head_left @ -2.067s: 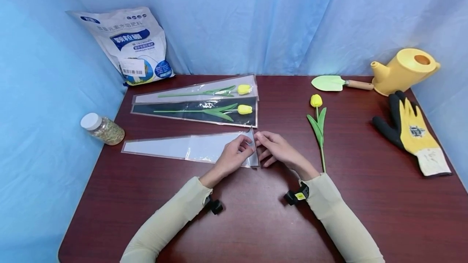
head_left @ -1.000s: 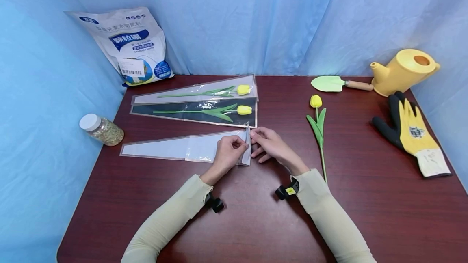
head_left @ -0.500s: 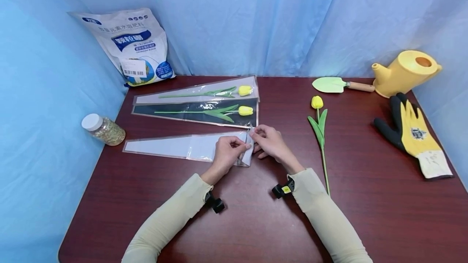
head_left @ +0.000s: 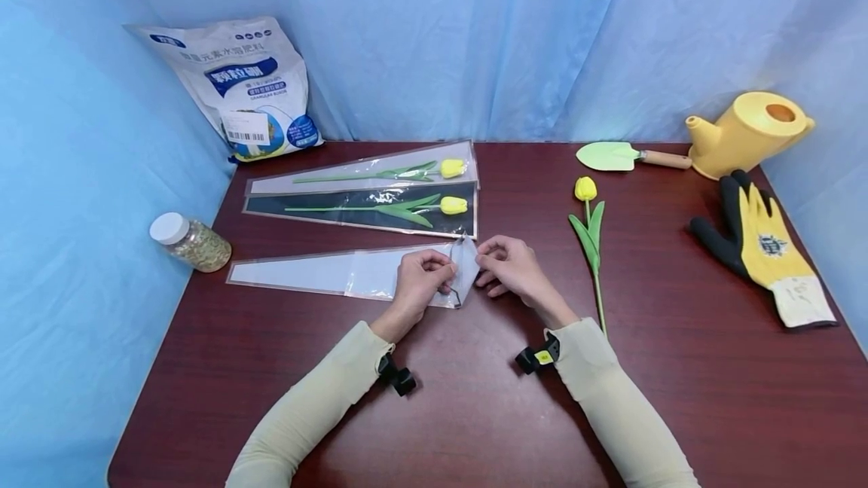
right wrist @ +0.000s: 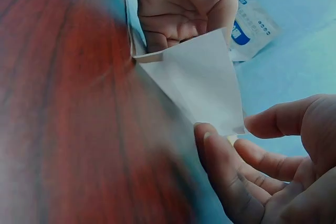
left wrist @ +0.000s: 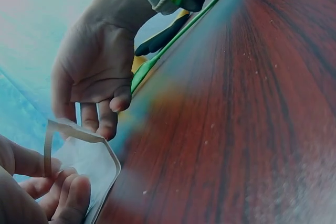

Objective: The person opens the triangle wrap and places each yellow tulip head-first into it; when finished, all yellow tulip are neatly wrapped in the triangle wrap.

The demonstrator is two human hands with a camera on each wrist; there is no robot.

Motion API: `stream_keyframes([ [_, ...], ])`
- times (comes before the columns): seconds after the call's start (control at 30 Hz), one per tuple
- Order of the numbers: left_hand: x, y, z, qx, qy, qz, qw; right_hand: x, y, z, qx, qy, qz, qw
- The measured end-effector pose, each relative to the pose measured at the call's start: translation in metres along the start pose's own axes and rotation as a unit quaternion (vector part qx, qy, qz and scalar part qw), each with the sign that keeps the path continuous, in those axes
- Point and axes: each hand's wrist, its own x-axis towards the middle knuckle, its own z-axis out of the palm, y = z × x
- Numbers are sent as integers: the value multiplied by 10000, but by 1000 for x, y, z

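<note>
A long, tapering white flower sleeve (head_left: 319, 273) with a clear front lies flat on the table, its wide end toward the right. My left hand (head_left: 419, 281) pinches the clear layer at that wide end. My right hand (head_left: 515, 269) holds the edge of the white layer (right wrist: 197, 85), which stands up and bends away. Between the hands the sleeve's mouth gapes, as the left wrist view shows at its rim (left wrist: 107, 156). Behind lie a black sleeve (head_left: 325, 209) and another white sleeve (head_left: 278, 184), each with a yellow tulip inside.
A loose yellow tulip (head_left: 586, 188) lies right of my right hand. Farther right are a green trowel (head_left: 606, 156), a yellow watering can (head_left: 742, 134) and a yellow-black glove (head_left: 773, 247). On the left stand a fertilizer bag (head_left: 251, 89) and a lying jar (head_left: 197, 243).
The sleeve's wide end, nearly flat at first, was lifted and folded leftward, then spread apart. My right hand went left, then back right with the white layer, while my left hand shifted slightly left.
</note>
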Motion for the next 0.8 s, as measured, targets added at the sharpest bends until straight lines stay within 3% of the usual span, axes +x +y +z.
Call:
stream_keyframes([
  [0.53,4,-2,-1,64,64,-49,9999,-4,7,-2,55,243,-105,9996],
  [0.8,4,1,-1,39,72,-16,10000,-4,9,-5,-197,332,-138,9992],
])
